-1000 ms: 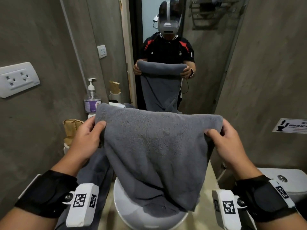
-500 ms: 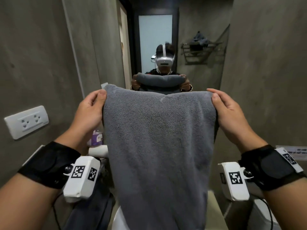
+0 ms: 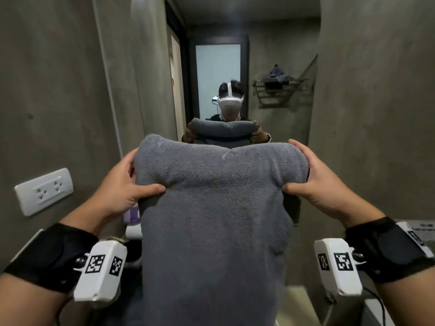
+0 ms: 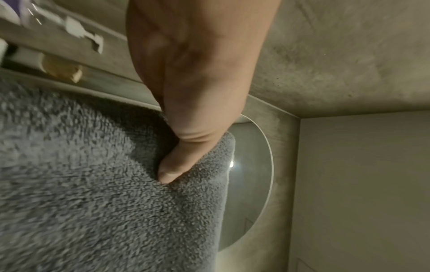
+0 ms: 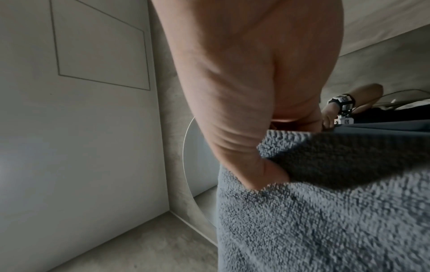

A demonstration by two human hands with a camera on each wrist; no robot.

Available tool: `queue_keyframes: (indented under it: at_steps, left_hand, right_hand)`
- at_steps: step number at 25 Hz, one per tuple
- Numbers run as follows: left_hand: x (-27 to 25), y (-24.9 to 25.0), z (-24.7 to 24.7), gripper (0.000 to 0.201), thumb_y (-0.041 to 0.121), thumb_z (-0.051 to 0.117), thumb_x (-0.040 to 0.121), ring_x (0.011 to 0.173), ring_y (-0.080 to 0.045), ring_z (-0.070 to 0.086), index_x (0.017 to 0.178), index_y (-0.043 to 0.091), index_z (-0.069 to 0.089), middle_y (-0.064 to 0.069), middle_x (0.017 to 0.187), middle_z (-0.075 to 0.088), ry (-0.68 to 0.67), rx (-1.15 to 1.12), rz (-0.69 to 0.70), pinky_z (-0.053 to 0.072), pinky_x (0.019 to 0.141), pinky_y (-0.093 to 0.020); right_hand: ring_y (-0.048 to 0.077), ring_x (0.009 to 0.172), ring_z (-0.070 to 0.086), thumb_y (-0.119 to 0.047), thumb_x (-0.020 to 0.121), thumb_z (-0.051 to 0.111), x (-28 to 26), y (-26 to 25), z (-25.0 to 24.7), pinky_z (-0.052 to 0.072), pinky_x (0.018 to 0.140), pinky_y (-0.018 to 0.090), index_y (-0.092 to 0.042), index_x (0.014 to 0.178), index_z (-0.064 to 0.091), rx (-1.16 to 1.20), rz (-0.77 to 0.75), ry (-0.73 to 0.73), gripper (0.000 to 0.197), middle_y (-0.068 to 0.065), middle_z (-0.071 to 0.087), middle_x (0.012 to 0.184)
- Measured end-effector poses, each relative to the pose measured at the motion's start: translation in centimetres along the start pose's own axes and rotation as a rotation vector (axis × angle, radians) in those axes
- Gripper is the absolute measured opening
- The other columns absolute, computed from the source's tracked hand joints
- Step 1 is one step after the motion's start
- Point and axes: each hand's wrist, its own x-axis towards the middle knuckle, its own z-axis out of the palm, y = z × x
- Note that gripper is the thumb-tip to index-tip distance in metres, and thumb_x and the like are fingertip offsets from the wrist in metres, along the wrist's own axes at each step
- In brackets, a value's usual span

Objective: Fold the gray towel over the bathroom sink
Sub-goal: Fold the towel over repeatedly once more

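Observation:
The gray towel [image 3: 211, 220] hangs in front of me at chest height, its top rolled over into a thick fold. My left hand [image 3: 127, 184] grips the fold's left end, thumb pressed into the near face of the gray towel [image 4: 93, 184]. My right hand [image 3: 313, 182] grips the right end the same way, thumb dug into the gray towel [image 5: 325, 211]. The towel's lower part drops out of the head view and hides the sink below.
A mirror [image 3: 270, 55] straight ahead reflects me holding the towel. Concrete walls close in on both sides, with a white power socket [image 3: 43, 190] on the left one. A purple soap bottle [image 3: 132, 214] peeks out beside the towel. A sign [image 3: 419, 229] hangs low on the right wall.
Both hands have lifted the towel from low over the sink to chest height. Their thumbs now press into its near face, and the top edge is rolled into a thicker fold.

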Motion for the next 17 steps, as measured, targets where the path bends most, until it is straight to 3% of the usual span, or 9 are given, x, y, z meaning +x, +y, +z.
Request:
queue_keyframes:
  at_steps: [4,6,8,12,15,16,17]
  left_hand:
    - [-5.4,-4.9,1.9,0.075,-0.013,0.083,0.068,0.107,0.01,0.062,0.128,0.023,0.055,0.016,0.113,0.071,0.107,-0.016,-0.064,0.047,0.087,-0.008]
    - [-7.8,-7.2,3.1,0.062,-0.012,0.077,0.076,0.1,0.011,0.065,0.117,0.03,0.058,0.025,0.105,0.072,0.158,-0.031,-0.107,0.049,0.081,-0.008]
    - [-9.7,-9.2,4.1,0.053,-0.003,0.076,0.081,0.097,0.005,0.068,0.113,0.035,0.058,0.025,0.103,0.073,0.203,-0.069,-0.159,0.053,0.075,-0.011]
    - [-12.1,-12.2,5.5,0.045,0.019,0.077,0.081,0.101,-0.007,0.071,0.121,0.029,0.058,0.005,0.111,0.074,0.256,-0.203,-0.291,0.057,0.077,-0.021]
    - [-12.3,-12.5,5.9,0.041,0.041,0.077,0.075,0.101,-0.004,0.07,0.112,0.035,0.062,0.012,0.11,0.074,0.295,-0.201,-0.327,0.055,0.077,-0.02]
    - [-12.2,-12.4,6.0,0.042,0.046,0.077,0.073,0.1,-0.002,0.07,0.111,0.036,0.062,0.014,0.109,0.074,0.307,-0.191,-0.319,0.055,0.075,-0.017]
    - [-12.1,-12.1,6.2,0.044,0.051,0.076,0.072,0.098,-0.001,0.07,0.111,0.035,0.062,0.016,0.107,0.074,0.32,-0.184,-0.307,0.055,0.071,-0.015]
  right_hand:
    - [0.007,0.121,0.061,0.015,0.069,0.072,-4.6,3.7,2.4,0.047,0.102,0.025,-0.031,0.146,0.045,-0.009,0.074,0.025,0.093,-0.006,0.063,0.133]
    - [0.009,0.121,0.061,0.021,0.072,0.066,-6.7,5.5,3.8,0.047,0.104,0.026,-0.021,0.143,0.049,0.05,0.112,0.053,0.084,-0.001,0.065,0.132]
    - [0.011,0.117,0.064,0.025,0.076,0.06,-8.2,6.8,5.1,0.05,0.101,0.025,-0.015,0.136,0.055,0.159,0.141,0.095,0.072,0.003,0.069,0.127]
    - [0.007,0.094,0.07,0.015,0.081,0.064,-9.9,8.4,6.4,0.055,0.08,0.018,-0.022,0.105,0.071,0.17,0.204,0.18,0.045,-0.005,0.078,0.102]
    - [0.018,0.096,0.067,-0.002,0.081,0.071,-10.4,9.5,6.4,0.056,0.084,0.036,-0.024,0.093,0.073,0.033,0.268,0.244,0.025,0.006,0.072,0.103]
    - [0.02,0.099,0.065,-0.005,0.081,0.072,-10.4,9.9,6.4,0.055,0.085,0.039,-0.024,0.092,0.072,0.002,0.281,0.259,0.022,0.007,0.067,0.108]
    - [0.016,0.098,0.064,-0.006,0.083,0.071,-10.4,10.2,6.3,0.054,0.083,0.034,-0.024,0.092,0.071,0.003,0.285,0.265,0.02,0.005,0.067,0.107]
